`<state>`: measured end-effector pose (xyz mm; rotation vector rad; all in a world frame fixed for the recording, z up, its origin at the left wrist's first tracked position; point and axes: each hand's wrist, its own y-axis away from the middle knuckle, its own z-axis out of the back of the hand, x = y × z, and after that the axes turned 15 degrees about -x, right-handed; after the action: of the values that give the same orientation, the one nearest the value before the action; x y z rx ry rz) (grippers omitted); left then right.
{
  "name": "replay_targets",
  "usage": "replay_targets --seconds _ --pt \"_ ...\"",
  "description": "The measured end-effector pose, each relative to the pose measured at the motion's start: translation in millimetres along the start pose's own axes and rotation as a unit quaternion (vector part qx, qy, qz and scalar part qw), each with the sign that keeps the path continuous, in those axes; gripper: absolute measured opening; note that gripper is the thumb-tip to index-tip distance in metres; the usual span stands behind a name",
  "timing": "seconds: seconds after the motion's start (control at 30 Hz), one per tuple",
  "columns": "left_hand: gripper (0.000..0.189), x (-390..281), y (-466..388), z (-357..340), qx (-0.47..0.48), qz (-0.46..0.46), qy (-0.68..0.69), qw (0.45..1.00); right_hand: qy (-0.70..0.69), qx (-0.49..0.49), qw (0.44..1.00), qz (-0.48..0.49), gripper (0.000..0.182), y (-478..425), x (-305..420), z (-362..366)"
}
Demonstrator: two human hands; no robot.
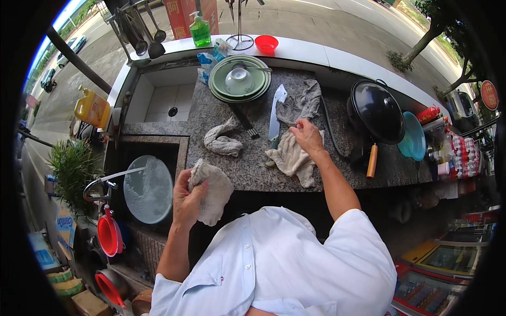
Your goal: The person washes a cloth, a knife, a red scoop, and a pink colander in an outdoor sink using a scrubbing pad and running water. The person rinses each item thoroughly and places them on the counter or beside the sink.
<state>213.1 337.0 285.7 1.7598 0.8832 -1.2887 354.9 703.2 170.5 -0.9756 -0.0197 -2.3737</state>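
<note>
My left hand (187,197) grips a crumpled greyish-white cloth (213,193) in front of the counter's edge, thumb over the fabric. Over the counter, my right hand (307,137) has its fingertips drawn together above a beige cloth (294,160). Whether it pinches any fabric cannot be made out. Beyond those fingers lies a dark grey cloth (302,103), spread and wrinkled. A large knife (276,114) rests to their left, its greenish handle partly covered by the beige cloth. Another twisted grey cloth (223,138) sits on the granite counter (253,173) between my hands.
Water runs from a tap (104,189) into a foamy basin (148,189) at left. Stacked green plates (259,85) hold an upturned bowl (239,81) behind. A lidded black wok (377,112) with a wooden handle stands right, near a turquoise basin (413,136). Green soap bottle (200,31) on the ledge.
</note>
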Motion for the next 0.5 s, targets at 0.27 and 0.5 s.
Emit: replay_targets --seconds 0.27,0.5 --pt "0.02 12 -46 -48 -0.088 -0.053 -0.109 0.989 0.136 0.071 0.972 0.18 0.032 -86 -106 -22" --pt "0.077 53 -82 -80 -0.04 -0.325 -0.582 0.745 -0.049 0.037 0.986 0.154 0.037 -126 -105 -4"
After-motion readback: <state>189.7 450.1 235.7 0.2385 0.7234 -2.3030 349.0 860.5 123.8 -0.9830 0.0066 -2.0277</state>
